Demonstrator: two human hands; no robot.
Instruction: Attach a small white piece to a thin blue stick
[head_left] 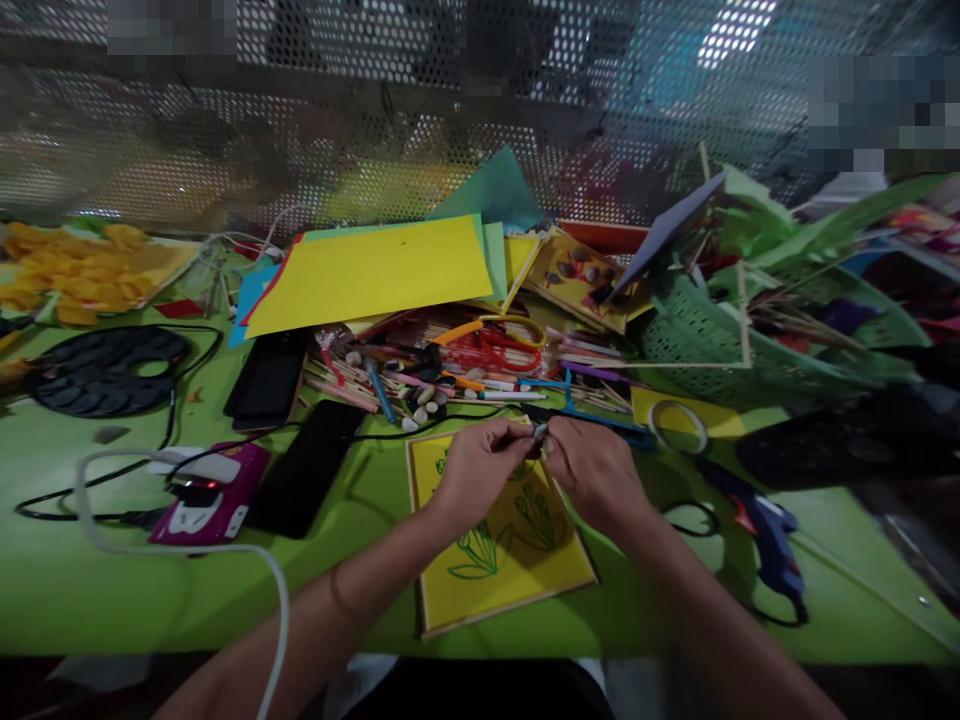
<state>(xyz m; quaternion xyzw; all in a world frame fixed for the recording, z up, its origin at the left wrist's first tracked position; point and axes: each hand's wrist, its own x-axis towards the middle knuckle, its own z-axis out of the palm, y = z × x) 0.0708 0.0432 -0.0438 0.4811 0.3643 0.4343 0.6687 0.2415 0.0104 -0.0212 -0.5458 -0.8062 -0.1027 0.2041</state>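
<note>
Above the upper part of a yellow picture board [457, 610], my left hand [484, 465] and my right hand [596, 465] meet at the fingertips. Both pinch a small grey-blue piece [540, 433], mostly covered by the fingers, so its kind is unclear. The board lies flat, edged with thin wooden strips, and carries green line drawings of leafy plants. My hands hide part of its top.
Behind are loose sticks, pebbles [420, 410], red scissors [514, 352] and yellow paper [367, 275]. A blue glue gun [769, 545] and tape roll [679, 425] lie right, near a green basket [697, 320]. Left are a phone [311, 470], purple power strip [217, 495] and black palette [105, 370].
</note>
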